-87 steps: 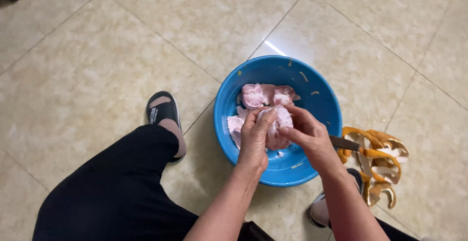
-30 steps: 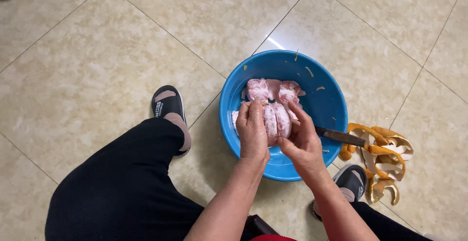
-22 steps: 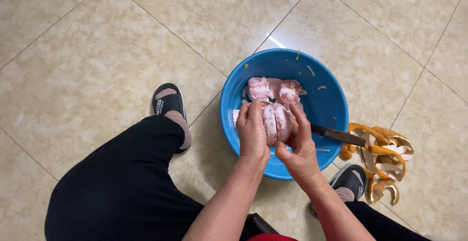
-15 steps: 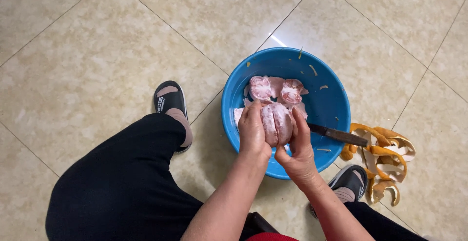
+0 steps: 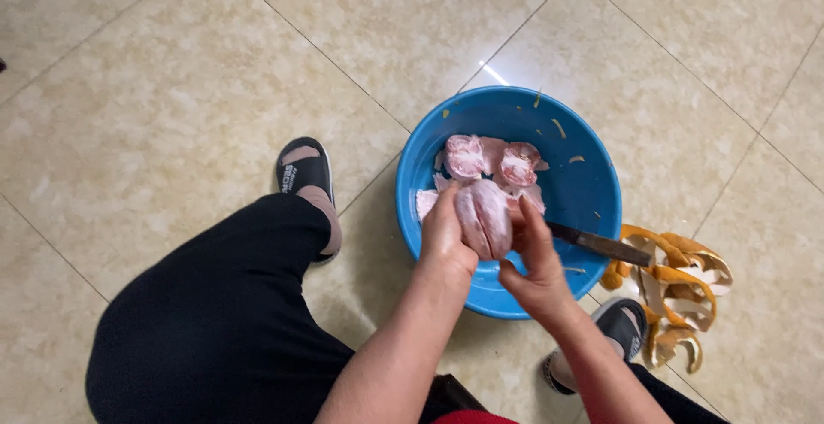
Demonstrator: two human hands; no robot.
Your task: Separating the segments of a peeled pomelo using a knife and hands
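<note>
A seated person's left hand and right hand cupped a peeled pink fruit segment between them, fingers pressed against its sides, above a blue plastic basin on the tiled floor. More peeled pieces lay inside. A knife rested across the rim, its handle hidden behind the right hand. Orange peel lay beside the basin.

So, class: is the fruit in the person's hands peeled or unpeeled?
Peeled. The pink fruit shows bare pale flesh between both hands, and orange peel strips lie on the floor.
</note>
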